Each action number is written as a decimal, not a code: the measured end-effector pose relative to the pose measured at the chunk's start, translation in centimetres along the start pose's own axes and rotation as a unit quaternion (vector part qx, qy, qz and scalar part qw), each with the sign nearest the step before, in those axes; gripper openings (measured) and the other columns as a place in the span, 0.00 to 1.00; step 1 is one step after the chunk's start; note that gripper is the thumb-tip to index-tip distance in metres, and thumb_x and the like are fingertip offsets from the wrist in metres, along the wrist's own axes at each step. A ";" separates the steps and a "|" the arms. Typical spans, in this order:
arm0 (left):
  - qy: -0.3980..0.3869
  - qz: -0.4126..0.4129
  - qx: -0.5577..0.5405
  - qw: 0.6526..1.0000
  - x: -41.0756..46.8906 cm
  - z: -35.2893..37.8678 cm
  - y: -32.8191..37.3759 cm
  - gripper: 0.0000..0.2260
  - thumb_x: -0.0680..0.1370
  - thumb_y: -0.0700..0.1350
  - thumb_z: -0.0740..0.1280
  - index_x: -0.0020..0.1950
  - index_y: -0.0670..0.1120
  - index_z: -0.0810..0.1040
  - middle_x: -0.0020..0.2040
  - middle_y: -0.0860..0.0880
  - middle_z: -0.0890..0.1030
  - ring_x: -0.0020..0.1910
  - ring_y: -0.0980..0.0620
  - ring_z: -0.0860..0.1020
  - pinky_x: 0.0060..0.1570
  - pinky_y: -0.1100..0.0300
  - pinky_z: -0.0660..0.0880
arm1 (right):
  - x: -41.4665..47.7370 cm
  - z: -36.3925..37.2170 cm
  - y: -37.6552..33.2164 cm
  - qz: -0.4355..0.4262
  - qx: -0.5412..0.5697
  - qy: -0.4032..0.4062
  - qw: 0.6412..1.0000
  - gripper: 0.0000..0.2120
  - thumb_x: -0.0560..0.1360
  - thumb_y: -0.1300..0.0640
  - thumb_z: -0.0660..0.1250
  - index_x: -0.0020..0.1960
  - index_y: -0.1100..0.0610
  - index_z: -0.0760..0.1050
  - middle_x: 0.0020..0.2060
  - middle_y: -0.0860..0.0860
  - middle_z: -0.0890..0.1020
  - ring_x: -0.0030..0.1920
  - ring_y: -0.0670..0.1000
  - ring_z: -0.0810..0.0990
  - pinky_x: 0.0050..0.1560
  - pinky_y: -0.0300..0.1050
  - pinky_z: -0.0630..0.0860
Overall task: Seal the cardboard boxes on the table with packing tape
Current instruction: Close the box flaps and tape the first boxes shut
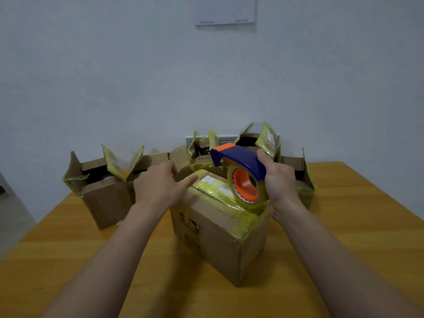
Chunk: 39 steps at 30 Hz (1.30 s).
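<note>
My right hand (278, 182) is curled round the back of the blue and orange tape dispenser (241, 159), thumb over the top. Its roll of tape (246, 187) rests on the near right edge of the closed box (218, 237) in front of me. My left hand (158, 187) lies with fingers straight across the box top at about 10 o'clock, holding nothing, just pressing on the flaps.

With the closed box as the middle of the dial, one open box (103, 198) stands at 9 to 10 o'clock, a cluster of open boxes (206, 152) at 12, and another open box (302, 175) at 2 to 3. All stand on the wooden table (344, 226) with their flaps up, so I judge most of the sealing is yet to do.

What worries me:
- If my left fingers ease off, the flaps could spring apart and the tape would bridge a gap rather than close it.
- The roll sits at the very edge. If I tip the dispenser wrongly, the strip may wrinkle or stick to itself.
- My left fingertips lie in the line the cutter would travel, so I could nick them.

A white label (207, 179) sits on the box top, dark print marks the side facing me, and a sheet (226, 10) hangs on the wall at 12 o'clock. I can read none of it.
</note>
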<state>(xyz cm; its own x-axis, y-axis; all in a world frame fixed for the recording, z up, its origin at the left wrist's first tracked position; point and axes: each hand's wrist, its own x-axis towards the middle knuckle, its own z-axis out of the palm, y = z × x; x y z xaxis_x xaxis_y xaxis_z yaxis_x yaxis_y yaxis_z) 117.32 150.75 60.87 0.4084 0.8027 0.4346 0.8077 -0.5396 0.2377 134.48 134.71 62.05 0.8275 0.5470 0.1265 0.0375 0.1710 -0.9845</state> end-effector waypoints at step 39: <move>-0.373 -0.179 -0.816 0.403 -3.8 -2.7 0.3 0.14 0.76 0.49 0.73 0.55 0.40 0.80 0.44 0.45 0.82 0.35 0.53 0.80 0.34 0.65 0.79 | -1.8 -1.4 -2.4 -0.156 0.022 -0.283 0.946 0.18 0.77 0.50 0.62 0.33 0.53 0.82 0.30 0.53 0.82 0.31 0.50 0.79 0.33 0.36 0.75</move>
<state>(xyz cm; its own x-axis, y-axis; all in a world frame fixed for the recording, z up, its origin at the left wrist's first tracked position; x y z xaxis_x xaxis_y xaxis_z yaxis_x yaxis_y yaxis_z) 114.86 146.78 61.63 0.8958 0.4282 -0.1193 -0.2360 0.6857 0.6886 133.67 132.15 64.05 0.3469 0.8137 0.4664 0.1961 0.4234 -0.8845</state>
